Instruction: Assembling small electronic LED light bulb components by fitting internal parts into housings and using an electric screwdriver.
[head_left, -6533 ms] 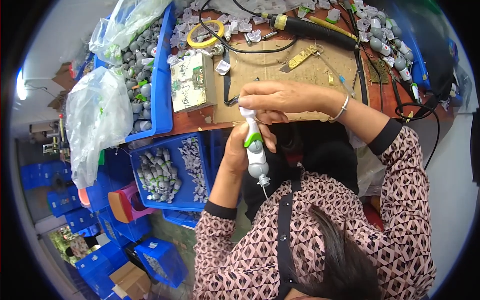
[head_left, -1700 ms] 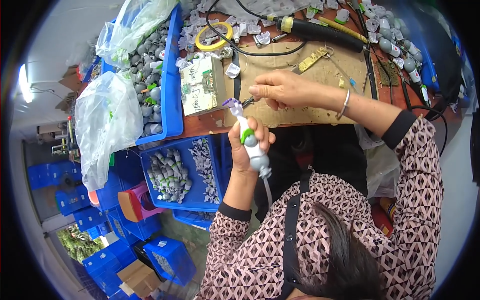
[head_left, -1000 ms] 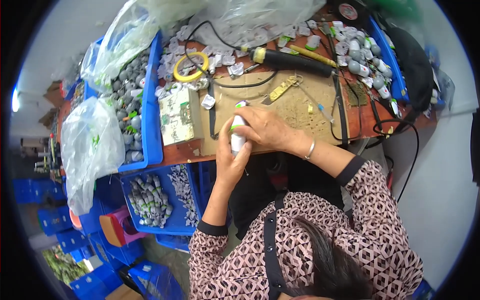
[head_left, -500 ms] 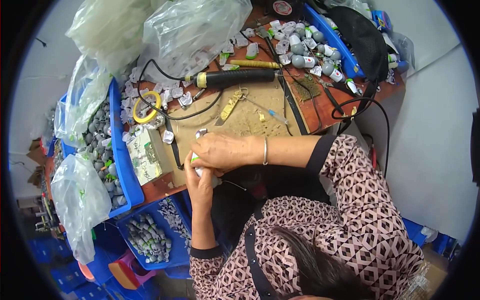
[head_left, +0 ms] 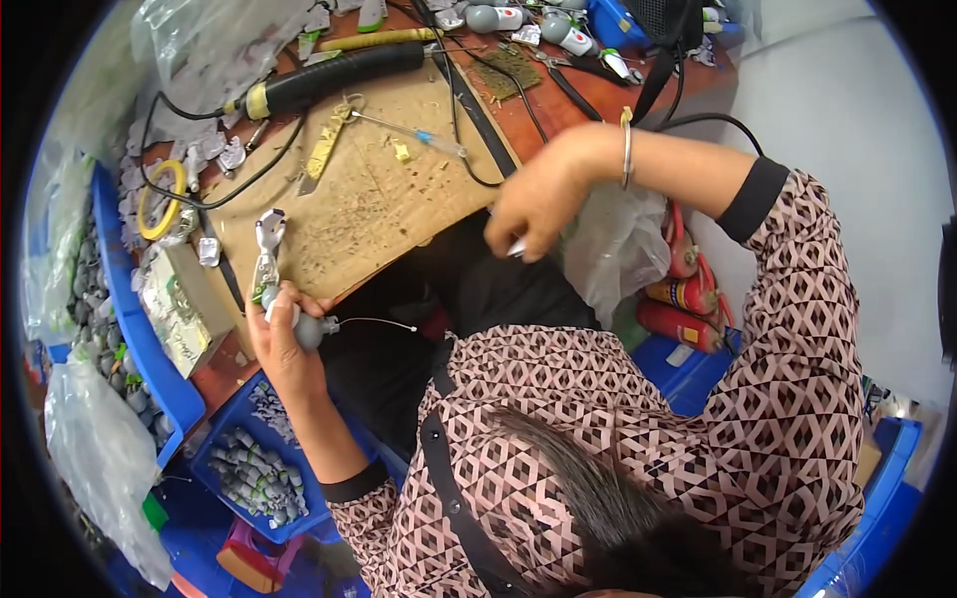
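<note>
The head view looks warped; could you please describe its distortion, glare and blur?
Head view: the long blue plastic bin bows at left; corners go black; pale glare streaks the lower-left crumpled clear plastic bag; the small white piece in the right hand is too covered to judge sharpness.

Left fingers (head_left: 311,302) curled, right fingers (head_left: 506,227) bunched below a bent wrist (head_left: 610,151)

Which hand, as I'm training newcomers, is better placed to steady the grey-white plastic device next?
Likely the left hand: it grips the device; the right hand, apart, holds a small white piece.
</note>
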A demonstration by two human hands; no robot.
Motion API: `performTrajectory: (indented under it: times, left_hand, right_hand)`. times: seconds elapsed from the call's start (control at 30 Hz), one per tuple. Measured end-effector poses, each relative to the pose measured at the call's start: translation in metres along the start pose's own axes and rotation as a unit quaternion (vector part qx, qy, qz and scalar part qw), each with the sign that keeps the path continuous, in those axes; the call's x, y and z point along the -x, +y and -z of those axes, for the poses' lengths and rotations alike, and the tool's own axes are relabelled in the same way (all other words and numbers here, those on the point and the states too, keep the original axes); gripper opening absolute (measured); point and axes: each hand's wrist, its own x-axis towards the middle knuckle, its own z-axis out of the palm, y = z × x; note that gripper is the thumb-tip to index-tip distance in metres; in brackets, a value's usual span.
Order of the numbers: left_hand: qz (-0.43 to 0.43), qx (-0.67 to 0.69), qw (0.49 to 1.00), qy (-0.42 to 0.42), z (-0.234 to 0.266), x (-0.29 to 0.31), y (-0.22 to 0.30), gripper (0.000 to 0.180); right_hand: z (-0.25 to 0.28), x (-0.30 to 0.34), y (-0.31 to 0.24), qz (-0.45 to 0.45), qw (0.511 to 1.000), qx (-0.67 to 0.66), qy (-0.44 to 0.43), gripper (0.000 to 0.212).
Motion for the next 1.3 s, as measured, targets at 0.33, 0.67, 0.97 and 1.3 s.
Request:
performTrajectory:
  times: [0.33,0.67,0.97,1.3]
  left_hand:
    - [0.012,0.016,1.000,-0.013,0.000,0.004,-0.007,0.031]
    - [0.024,0.019,1.000,-0.005,0.003,0.005,0.004,0.034]
    - [0.025,0.106,0.994,0.013,0.001,0.001,-0.003,0.047]
    - [0.015,0.163,0.986,-0.032,-0.003,-0.004,0.010,0.046]
  right_hand:
    - [-0.170,-0.060,0.150,-0.390,0.897,0.208,0.008,0.024]
    - [-0.302,-0.039,0.271,-0.557,0.771,0.137,0.277,0.024]
    - [-0.216,-0.081,0.208,-0.303,0.905,0.297,0.037,0.023]
    - [-0.103,-0.054,0.017,-0.129,0.909,0.241,-0.315,0.027]
